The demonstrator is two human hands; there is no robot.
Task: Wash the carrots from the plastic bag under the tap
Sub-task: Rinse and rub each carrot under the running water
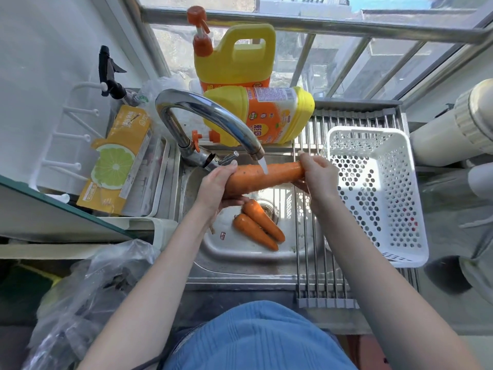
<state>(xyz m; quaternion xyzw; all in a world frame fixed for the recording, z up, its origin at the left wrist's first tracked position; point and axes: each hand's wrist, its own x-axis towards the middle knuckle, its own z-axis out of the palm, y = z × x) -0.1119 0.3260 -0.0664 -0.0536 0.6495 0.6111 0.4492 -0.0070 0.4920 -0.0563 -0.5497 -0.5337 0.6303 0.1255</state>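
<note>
A large orange carrot lies level under the running water of the chrome tap, above the steel sink. My left hand grips its thick left end. My right hand grips its right end. Two smaller carrots lie side by side on the sink floor beside the drain. A crumpled clear plastic bag sits on the counter at the lower left.
A white perforated basket stands on a roll-up rack over the sink's right side. Two yellow detergent jugs stand and lie behind the tap. An orange lemon-print pack lies left of the sink.
</note>
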